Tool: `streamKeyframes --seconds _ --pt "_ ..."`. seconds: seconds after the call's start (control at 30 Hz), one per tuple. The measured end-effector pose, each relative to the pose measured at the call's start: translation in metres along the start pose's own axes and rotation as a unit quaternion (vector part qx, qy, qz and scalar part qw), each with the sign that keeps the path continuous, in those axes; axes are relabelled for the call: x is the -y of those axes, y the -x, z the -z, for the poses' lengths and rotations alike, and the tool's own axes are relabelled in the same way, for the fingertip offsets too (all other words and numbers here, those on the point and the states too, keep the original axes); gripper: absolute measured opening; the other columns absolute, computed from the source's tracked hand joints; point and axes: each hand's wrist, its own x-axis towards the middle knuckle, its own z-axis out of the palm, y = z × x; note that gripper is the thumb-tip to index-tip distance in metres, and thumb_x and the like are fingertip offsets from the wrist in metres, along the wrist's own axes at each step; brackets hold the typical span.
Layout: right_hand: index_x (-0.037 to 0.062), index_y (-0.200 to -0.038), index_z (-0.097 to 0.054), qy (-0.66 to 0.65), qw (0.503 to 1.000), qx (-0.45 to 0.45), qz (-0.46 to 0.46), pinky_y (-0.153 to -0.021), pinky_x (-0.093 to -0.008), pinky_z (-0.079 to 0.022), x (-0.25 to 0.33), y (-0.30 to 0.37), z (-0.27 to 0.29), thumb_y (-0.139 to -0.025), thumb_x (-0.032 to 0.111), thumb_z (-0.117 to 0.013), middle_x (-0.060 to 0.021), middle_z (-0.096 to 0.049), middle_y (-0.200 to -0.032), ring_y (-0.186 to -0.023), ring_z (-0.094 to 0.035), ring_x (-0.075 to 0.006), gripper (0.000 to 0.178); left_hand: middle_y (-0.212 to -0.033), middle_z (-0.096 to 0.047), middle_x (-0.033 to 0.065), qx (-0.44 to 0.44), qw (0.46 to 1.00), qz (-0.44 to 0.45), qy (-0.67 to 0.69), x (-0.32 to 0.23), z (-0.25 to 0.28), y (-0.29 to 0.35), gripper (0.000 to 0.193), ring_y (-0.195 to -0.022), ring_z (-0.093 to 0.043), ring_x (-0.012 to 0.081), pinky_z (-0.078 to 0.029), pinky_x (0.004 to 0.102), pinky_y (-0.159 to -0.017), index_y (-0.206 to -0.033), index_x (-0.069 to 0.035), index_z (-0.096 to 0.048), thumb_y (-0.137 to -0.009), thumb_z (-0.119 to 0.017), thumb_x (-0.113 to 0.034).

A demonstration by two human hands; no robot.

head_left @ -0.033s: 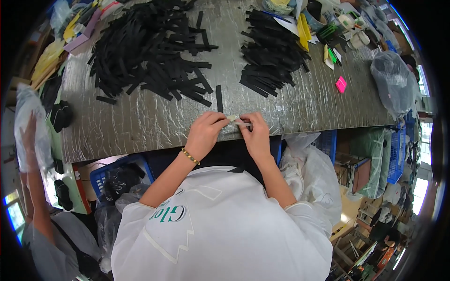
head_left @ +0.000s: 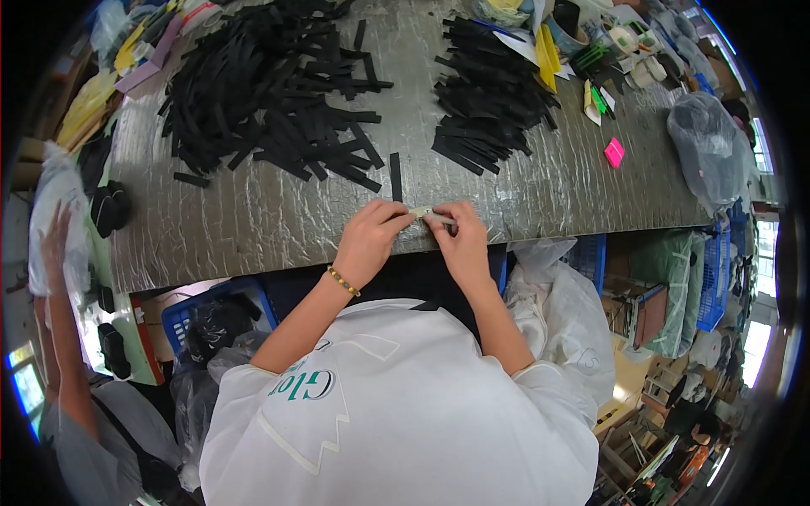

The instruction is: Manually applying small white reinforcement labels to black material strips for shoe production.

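Pinching the small, pale, flat piece (head_left: 421, 211) mid-frame between your left hand (head_left: 369, 238) and right hand (head_left: 464, 240), keep both grips light and level.

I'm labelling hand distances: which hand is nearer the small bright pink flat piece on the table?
Right. The right hand is left of the pink piece and closer to the person's body; the left hand sits farther left.
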Motion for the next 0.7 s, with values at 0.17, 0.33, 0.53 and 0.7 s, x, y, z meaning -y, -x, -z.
streamKeyframes --seconds 0.17,0.33,0.53,0.7 --pt "-0.0019 -0.101 -0.064 -0.072 0.996 -0.028 0.041 -0.08 -0.0355 -0.05 -0.012 -0.015 0.019 -0.105 0.022 -0.051 -0.0143 -0.063 -0.097 -0.089 -0.064 -0.0261 0.027 -0.102 -0.066 0.0055 0.02 1.0 -0.007 -0.01 -0.002 0.001 -0.003 0.028 -0.094 -0.062 0.0253 -0.053 0.0365 -0.082 -0.102 -0.004 -0.073 -0.077 -0.061 0.003" --pt "-0.0041 -0.109 -0.059 -0.427 0.898 0.04 -0.096 -0.1 -0.0435 -0.053 -0.025 -0.02 0.016 -0.111 0.041 -0.029 -0.0152 -0.06 -0.111 -0.105 -0.061 -0.0237 0.054 -0.102 -0.066 0.0052 0.018 1.0 -0.014 -0.019 -0.002 0.0 -0.003 0.029 -0.093 -0.062 0.0246 -0.054 0.0362 -0.081 -0.102 -0.005 -0.073 -0.076 -0.061 0.002" --pt "-0.0045 -0.108 -0.058 -0.48 0.866 0.052 -0.126 -0.097 -0.0461 -0.055 -0.024 -0.021 0.014 -0.111 0.043 -0.032 -0.0163 -0.061 -0.111 -0.105 -0.062 -0.0239 0.054 -0.102 -0.066 0.0047 0.018 0.999 -0.022 -0.03 -0.002 0.0 -0.004 0.03 -0.094 -0.063 0.0239 -0.054 0.0361 -0.081 -0.102 -0.006 -0.074 -0.076 -0.062 0.001" --pt "-0.0049 -0.108 -0.058 -0.482 0.865 0.054 -0.129 -0.096 -0.0466 -0.056 -0.028 -0.02 0.012 -0.11 0.043 -0.033 -0.0166 -0.061 -0.109 -0.104 -0.063 -0.0242 0.054 -0.101 -0.066 0.0041 0.022 0.999 -0.022 -0.035 -0.003 0.0 -0.005 0.031 -0.094 -0.063 0.0232 -0.054 0.0355 -0.081 -0.102 -0.007 -0.074 -0.075 -0.063 0.001"
